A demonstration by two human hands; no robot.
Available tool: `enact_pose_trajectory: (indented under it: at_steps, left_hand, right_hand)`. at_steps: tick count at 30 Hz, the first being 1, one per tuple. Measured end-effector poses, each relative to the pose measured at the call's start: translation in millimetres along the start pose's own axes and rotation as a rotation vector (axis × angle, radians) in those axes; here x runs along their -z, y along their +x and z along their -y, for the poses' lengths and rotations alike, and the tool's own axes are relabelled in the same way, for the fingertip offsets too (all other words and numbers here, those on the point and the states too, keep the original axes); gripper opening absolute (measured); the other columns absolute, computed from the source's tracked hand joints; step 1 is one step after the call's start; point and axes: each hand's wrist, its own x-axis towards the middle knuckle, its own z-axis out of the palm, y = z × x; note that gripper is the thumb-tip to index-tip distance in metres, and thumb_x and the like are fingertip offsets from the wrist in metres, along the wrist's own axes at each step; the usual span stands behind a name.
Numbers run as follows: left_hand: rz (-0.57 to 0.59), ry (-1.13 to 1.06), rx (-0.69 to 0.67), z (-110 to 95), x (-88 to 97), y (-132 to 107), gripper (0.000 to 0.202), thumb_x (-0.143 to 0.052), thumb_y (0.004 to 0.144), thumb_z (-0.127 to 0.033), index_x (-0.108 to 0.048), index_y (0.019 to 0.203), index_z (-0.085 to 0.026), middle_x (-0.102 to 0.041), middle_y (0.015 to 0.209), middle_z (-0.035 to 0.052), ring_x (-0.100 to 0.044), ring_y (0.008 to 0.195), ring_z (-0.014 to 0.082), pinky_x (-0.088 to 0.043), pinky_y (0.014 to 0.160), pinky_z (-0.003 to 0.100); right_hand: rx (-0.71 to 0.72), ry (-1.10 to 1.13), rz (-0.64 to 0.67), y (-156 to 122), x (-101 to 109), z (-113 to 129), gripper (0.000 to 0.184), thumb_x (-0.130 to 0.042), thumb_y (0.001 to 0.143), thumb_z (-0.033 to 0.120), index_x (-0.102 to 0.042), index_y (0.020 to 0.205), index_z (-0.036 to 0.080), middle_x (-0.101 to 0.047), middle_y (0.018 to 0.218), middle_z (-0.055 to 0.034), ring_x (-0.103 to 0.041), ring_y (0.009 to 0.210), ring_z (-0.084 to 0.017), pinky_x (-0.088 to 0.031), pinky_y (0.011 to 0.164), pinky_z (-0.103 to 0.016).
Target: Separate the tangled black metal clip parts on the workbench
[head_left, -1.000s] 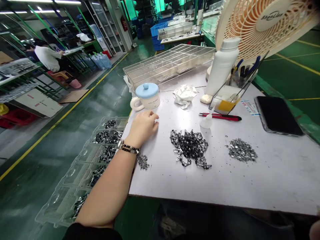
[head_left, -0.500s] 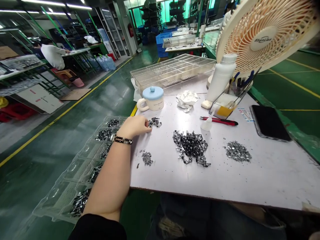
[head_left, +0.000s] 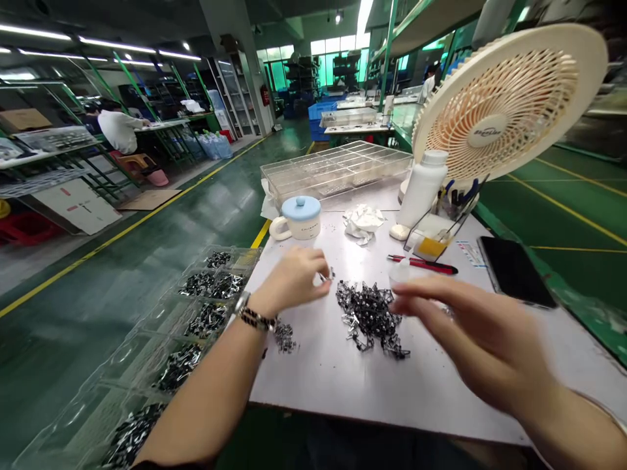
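Observation:
My left hand [head_left: 298,277], with a watch and a beaded bracelet on the wrist, is closed in a pinch above the table's left part. A small shiny part [head_left: 325,278] shows at its fingertips; its exact kind is too small to tell. My right hand [head_left: 482,339] is blurred, fingers stretched out towards the right side of a pile of small black-and-metal parts [head_left: 369,313]; nothing visible is in it. Below my left hand lies a small heap of tiny metal pieces [head_left: 285,337]. The right-hand metal heap is mostly hidden behind my right hand.
A clear compartment tray [head_left: 215,313] of black-and-metal parts stands left of the table. Behind are a lidded mug [head_left: 306,225], crumpled paper [head_left: 363,223], a white bottle [head_left: 424,189], a red pen [head_left: 426,264], a phone [head_left: 514,271], an organizer tray [head_left: 337,173] and a fan [head_left: 509,111].
My left hand has moved right, from the small group of black parts towards the central pile. My right hand has come into view from the right. The view has tilted up.

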Motion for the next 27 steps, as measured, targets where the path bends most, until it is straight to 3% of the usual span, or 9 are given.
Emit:
enact_pose_trajectory:
  at_steps: [4, 7, 11, 14, 19, 27]
  left_hand:
    - [-0.255, 0.019, -0.283, -42.9, -6.8, -2.7, 0.016, -0.052, 0.085, -0.024, -0.063, 0.075, -0.016, -0.064, 0.078, 0.0037, -0.056, 0.074, 0.0172, -0.042, 0.071, 0.034]
    - [-0.383, 0.015, -0.384, -53.9, -13.7, -5.9, 0.017, -0.051, 0.084, -0.018, -0.059, 0.069, -0.016, -0.061, 0.07, 0.0019, -0.053, 0.067, 0.0158, -0.041, 0.067, 0.033]
    - [-0.563, -0.073, -0.329, -51.1, -19.3, -5.7, 0.008, -0.06, 0.082, -0.023, -0.06, 0.081, -0.015, -0.064, 0.08, 0.0044, -0.055, 0.074, 0.0174, -0.042, 0.07, 0.035]
    - [-0.665, -0.174, -0.193, -48.4, -22.2, -2.8, 0.024, -0.067, 0.08, -0.033, -0.061, 0.093, -0.014, -0.063, 0.087, 0.009, -0.056, 0.08, 0.0206, -0.043, 0.071, 0.037]
    - [-0.643, -0.335, -0.144, -49.8, -26.4, 0.3, 0.026, -0.072, 0.076, -0.035, -0.063, 0.093, -0.018, -0.063, 0.086, 0.0053, -0.059, 0.079, 0.0187, -0.046, 0.072, 0.036]
    - [-0.572, -0.534, -0.121, -52.4, -30.4, 3.2, 0.026, -0.074, 0.074, -0.026, -0.064, 0.096, -0.016, -0.063, 0.086, 0.0061, -0.06, 0.08, 0.0181, -0.05, 0.073, 0.036]
  right_hand:
    - [-0.243, 0.074, 0.281, 22.6, -16.3, -28.5, 0.031, -0.053, 0.086, 0.045, -0.063, 0.079, 0.017, -0.058, 0.064, -0.0007, -0.049, 0.057, -0.009, -0.039, 0.049, -0.021]
    - [-0.326, 0.147, 0.398, 29.1, -27.7, -41.8, 0.031, -0.054, 0.085, 0.042, -0.059, 0.07, 0.016, -0.053, 0.062, 0.0003, -0.044, 0.058, -0.008, -0.036, 0.051, -0.021]
    - [-0.416, 0.248, 0.398, 31.3, -27.7, -50.3, 0.032, -0.053, 0.084, 0.045, -0.056, 0.07, 0.016, -0.049, 0.064, 0.0008, -0.041, 0.061, -0.008, -0.033, 0.055, -0.022]
    - [-0.468, 0.32, 0.367, 30.5, -22.0, -57.2, 0.037, -0.053, 0.083, 0.051, -0.055, 0.072, 0.016, -0.046, 0.066, 0.0013, -0.039, 0.061, -0.008, -0.032, 0.055, -0.023]
    - [-0.506, 0.407, 0.342, 24.8, -17.4, -66.3, 0.037, -0.055, 0.082, 0.052, -0.053, 0.072, 0.017, -0.042, 0.066, 0.002, -0.038, 0.063, -0.008, -0.033, 0.058, -0.023]
    - [-0.489, 0.386, 0.363, 21.4, -16.3, -63.6, 0.039, -0.052, 0.084, 0.055, -0.054, 0.073, 0.018, -0.043, 0.066, 0.0016, -0.039, 0.062, -0.008, -0.035, 0.058, -0.023]
